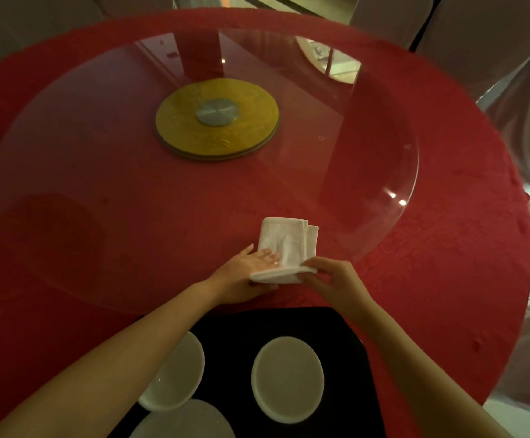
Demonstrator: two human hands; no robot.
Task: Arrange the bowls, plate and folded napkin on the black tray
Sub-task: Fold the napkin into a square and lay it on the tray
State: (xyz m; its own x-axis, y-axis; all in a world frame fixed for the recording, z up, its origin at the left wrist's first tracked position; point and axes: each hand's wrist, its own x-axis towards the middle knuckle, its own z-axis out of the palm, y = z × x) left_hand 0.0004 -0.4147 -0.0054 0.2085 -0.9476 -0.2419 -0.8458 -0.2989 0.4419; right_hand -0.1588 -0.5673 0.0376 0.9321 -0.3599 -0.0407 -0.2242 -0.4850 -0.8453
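A white folded napkin (285, 241) lies on the glass turntable just beyond the black tray (235, 336). My left hand (241, 276) rests flat on the napkin's left part, fingers spread. My right hand (336, 282) pinches the napkin's near edge and lifts it into a fold. On the tray stand a white bowl (287, 379) at the right, a second white bowl (178, 374) at the left, partly hidden by my left forearm, and a white plate (187, 420) at the bottom edge.
The round table has a red cloth (447, 248) and a large glass turntable (99, 153) with a gold disc (217, 118) at its centre. White-covered chairs (478, 42) stand beyond the far right rim.
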